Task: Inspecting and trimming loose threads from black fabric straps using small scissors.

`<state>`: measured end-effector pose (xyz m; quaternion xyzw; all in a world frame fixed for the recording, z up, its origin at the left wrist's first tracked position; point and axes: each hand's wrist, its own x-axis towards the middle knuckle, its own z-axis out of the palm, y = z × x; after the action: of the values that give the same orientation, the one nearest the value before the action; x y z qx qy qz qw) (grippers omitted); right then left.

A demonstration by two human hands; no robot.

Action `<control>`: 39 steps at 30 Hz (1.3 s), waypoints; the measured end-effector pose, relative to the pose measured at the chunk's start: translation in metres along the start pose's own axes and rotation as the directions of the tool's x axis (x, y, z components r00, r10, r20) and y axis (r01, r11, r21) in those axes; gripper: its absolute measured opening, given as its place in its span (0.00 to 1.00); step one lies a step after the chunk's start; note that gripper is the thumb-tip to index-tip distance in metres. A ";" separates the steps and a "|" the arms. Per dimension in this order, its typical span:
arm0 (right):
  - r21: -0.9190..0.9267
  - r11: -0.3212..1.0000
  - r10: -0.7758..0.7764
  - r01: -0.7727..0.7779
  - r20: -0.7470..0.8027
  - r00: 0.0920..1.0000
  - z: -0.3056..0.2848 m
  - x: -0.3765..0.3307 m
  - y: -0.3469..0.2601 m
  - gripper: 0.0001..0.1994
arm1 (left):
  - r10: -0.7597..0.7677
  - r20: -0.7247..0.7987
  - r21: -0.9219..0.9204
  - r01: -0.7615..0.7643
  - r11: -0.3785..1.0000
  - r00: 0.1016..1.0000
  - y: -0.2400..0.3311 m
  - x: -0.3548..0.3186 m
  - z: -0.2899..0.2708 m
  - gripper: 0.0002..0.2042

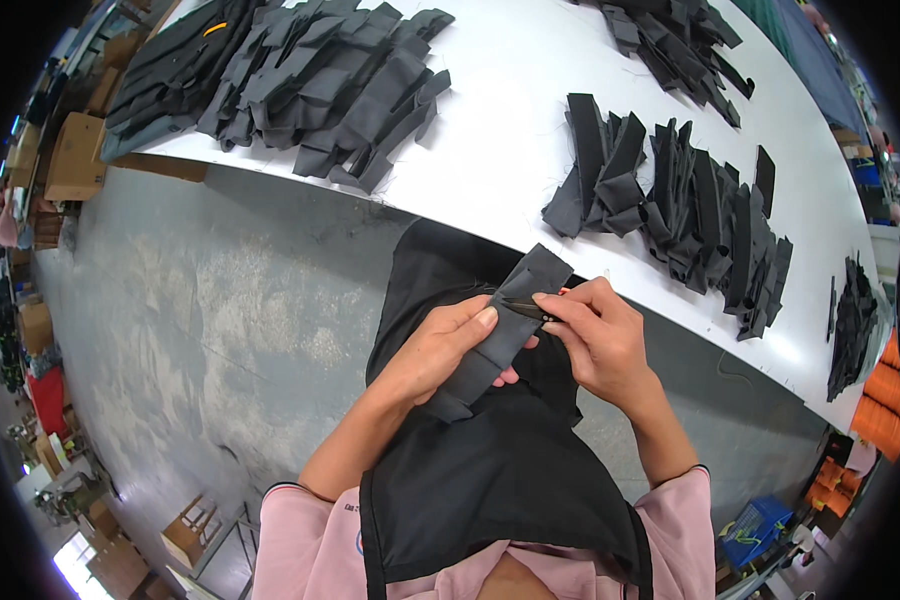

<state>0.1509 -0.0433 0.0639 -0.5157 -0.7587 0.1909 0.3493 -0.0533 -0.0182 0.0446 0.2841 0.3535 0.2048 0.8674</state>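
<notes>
A dark grey strip of fabric is held over my lap, tilted with its upper end toward the table. My left hand grips it, thumb on top and fingertips showing past its right edge. My right hand is closed around small dark thread snips, whose blades lie against the strip near my left thumb. What the blades touch is too small to make out. Beneath the strip, a black apron covers my front and lap.
Ahead stands a white table. Dark fabric strips lie on it in a large pile at the left, a bundle at the right and another pile at the back. A cardboard box is at far left, a blue crate at lower right.
</notes>
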 end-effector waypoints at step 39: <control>0.031 0.994 -0.105 0.102 0.440 0.892 -0.034 0.032 0.012 0.12 | -0.140 0.052 0.366 0.111 0.924 0.989 0.015 -0.004 -0.003 0.13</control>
<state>0.1762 -0.0116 0.0903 -0.4167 -0.8437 0.2865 0.1801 -0.0603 -0.0080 0.0539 0.4234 0.3687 0.0691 0.8246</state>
